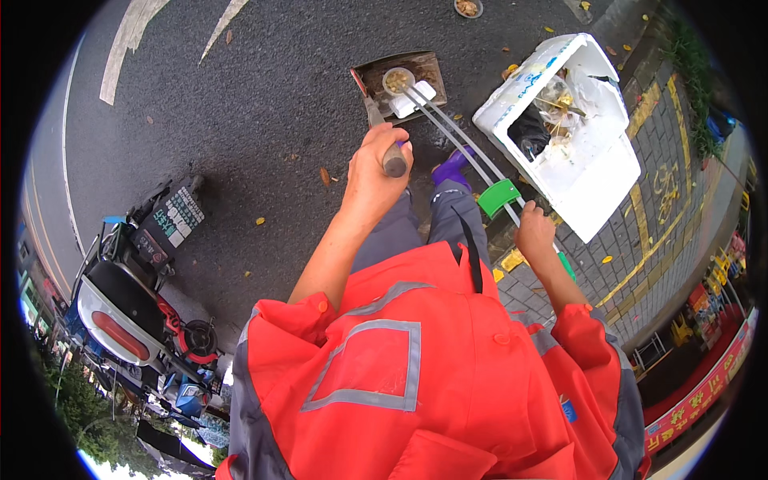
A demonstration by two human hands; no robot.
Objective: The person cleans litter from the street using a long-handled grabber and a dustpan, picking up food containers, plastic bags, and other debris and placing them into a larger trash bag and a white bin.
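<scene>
My left hand (377,171) is closed around the wooden handle (394,161) of a dustpan (414,66) with a worn, dirty pan. In the pan lie a round plastic bowl of food scraps (398,80) and a white foam container (413,99). My right hand (535,231) grips long metal litter tongs (459,138) with a green band (499,198); their far ends reach the bowl's edge. Right of the tongs, a white foam box (591,186) lies tilted on the ground, holding a black plastic bag (528,133), clear bags and other litter.
Another round container with scraps (468,8) stands on the asphalt at the top. Parked scooters (123,312) line the left. Brick paving (654,210) with yellow markings lies right, beyond the kerb, with a grass strip (690,78). Fallen leaves (324,176) dot the ground.
</scene>
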